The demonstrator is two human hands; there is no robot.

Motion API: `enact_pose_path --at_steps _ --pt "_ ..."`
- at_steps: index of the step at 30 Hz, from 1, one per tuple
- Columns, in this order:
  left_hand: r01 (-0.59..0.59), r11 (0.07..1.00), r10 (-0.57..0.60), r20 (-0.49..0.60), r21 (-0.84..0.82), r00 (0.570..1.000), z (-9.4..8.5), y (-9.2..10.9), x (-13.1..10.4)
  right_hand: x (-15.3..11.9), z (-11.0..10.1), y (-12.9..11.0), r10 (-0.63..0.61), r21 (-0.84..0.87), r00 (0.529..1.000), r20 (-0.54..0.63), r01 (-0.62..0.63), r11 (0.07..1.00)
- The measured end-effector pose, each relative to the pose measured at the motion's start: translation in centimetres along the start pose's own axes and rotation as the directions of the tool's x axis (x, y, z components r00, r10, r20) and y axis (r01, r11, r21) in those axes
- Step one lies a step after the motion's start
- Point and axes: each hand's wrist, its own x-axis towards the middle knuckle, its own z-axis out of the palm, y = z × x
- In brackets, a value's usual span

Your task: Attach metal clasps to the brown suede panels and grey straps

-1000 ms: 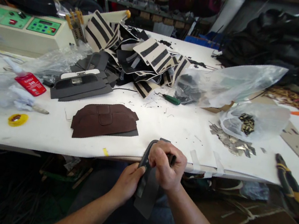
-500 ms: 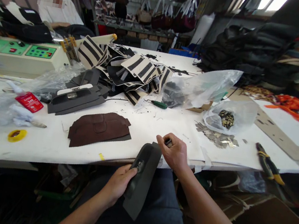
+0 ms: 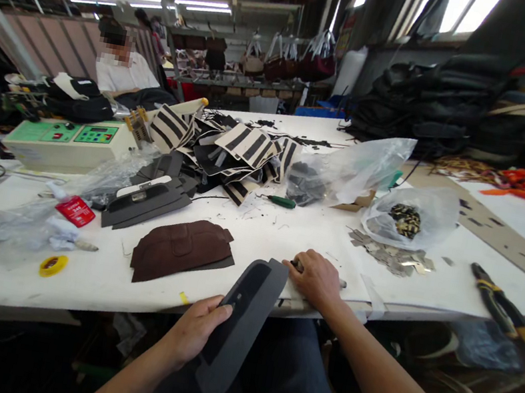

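Observation:
My left hand [image 3: 198, 329] grips a dark grey bag flap piece [image 3: 246, 329], its thumb pressed near a small metal fitting at the middle. The piece is tilted over my lap, its upper end near the table edge. Just right of that end, my right hand [image 3: 318, 278] rests low at the table's front edge. Its fingers are curled round a small dark-handled tool [image 3: 298, 265], mostly hidden by the hand, so its kind is unclear. Beyond my left hand a brown leather flap piece [image 3: 185, 247] lies on the white table [image 3: 99, 283].
Grey flap pieces [image 3: 152, 203] and striped pieces [image 3: 245, 146] are piled behind. Right are metal plates [image 3: 392, 254], a plastic bag of small metal parts [image 3: 405, 220] and pliers [image 3: 498, 299]. Left lie a red glue bottle [image 3: 76, 210] and yellow tape [image 3: 53, 265]. A person [image 3: 127, 71] sits beyond.
My right hand has lowered onto the table's edge with the tool. The flap piece in my left hand has turned, its face showing differently. The view has tipped up and shifted left.

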Motion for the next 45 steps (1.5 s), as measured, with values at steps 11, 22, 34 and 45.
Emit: enact_pose_path --at_steps 11,22,34,45 --pt "-0.119 0.992 0.116 -0.071 -0.036 0.991 0.5 2.1 1.0 0.5 -0.5 1.7 -0.088 0.062 0.994 -0.061 0.092 0.994" --pt "-0.082 0.993 0.085 -0.032 0.087 0.996 -1.7 3.6 2.5 -0.4 2.2 8.1 -0.113 0.072 0.976 -0.185 0.128 0.989" --pt "-0.093 0.943 0.089 0.025 0.318 0.996 -3.8 4.0 3.5 -1.2 -1.1 4.3 0.047 0.265 0.999 -0.013 -0.042 0.963" --pt "0.09 0.975 -0.11 0.09 0.204 0.99 0.0 0.8 4.4 -10.8 -4.7 -3.4 0.173 0.776 0.937 0.304 -0.348 0.526"
